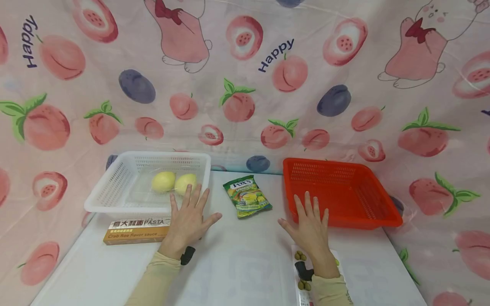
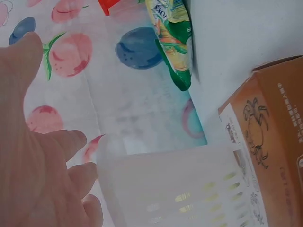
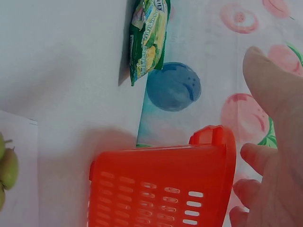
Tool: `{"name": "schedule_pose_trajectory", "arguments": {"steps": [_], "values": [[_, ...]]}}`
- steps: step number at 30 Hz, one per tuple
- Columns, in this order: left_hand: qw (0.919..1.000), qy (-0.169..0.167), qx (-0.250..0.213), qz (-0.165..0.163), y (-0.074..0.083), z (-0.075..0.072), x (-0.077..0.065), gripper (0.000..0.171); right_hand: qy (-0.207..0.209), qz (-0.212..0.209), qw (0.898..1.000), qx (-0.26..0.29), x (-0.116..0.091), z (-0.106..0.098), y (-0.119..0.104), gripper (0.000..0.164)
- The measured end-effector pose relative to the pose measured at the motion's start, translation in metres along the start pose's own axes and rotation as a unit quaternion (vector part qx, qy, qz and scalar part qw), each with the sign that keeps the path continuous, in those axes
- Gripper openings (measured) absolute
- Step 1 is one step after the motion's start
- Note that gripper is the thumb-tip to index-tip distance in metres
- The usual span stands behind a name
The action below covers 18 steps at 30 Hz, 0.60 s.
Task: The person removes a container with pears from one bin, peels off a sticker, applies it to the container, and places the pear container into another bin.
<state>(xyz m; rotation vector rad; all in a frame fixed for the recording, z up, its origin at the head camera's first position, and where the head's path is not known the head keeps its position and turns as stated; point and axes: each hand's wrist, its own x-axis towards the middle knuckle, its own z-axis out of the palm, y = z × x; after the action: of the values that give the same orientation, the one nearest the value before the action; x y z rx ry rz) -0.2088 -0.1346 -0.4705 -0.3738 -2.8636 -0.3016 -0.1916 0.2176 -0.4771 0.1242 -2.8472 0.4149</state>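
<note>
My left hand (image 1: 190, 221), fingers spread, hovers over the front right corner of the white basket (image 1: 111, 204) and the end of the pasta box (image 1: 134, 236). Two yellow round fruits (image 1: 163, 182) in clear wrap lie inside that basket. My right hand (image 1: 311, 227) is spread in the same way, its fingertips overlapping the front left corner of the red basket (image 1: 344, 221). Between the hands, farther back, lies a green Fox's candy bag (image 1: 248, 196). Neither hand holds anything. In the left wrist view the box (image 2: 279, 123) shows a crab drawing.
A white sheet with olive pictures (image 1: 300, 256) lies under my right forearm, partly hidden by it. Both baskets stand at the back of the white table (image 1: 237, 263), against a fruit-patterned cloth (image 1: 252, 102). The red basket shows a bare inside.
</note>
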Motion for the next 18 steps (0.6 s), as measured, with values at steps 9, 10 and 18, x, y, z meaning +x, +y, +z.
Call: {"name": "schedule_pose_trajectory", "arguments": {"steps": [9,10,18], "values": [[0.9994,0.016,-0.03,0.005,-0.012,-0.017,-0.005,0.089,0.006,-0.007,1.0,0.011,0.003,-0.005,-0.011,0.098],[0.9991,0.021,-0.035,0.005,-0.017,-0.02,-0.006,0.088,0.006,-0.012,1.0,0.015,0.005,-0.007,-0.014,0.098],[0.9954,0.064,-0.07,-0.017,-0.077,-0.048,-0.018,0.077,-0.011,-0.086,0.993,0.074,0.028,-0.019,-0.056,0.092]]}}
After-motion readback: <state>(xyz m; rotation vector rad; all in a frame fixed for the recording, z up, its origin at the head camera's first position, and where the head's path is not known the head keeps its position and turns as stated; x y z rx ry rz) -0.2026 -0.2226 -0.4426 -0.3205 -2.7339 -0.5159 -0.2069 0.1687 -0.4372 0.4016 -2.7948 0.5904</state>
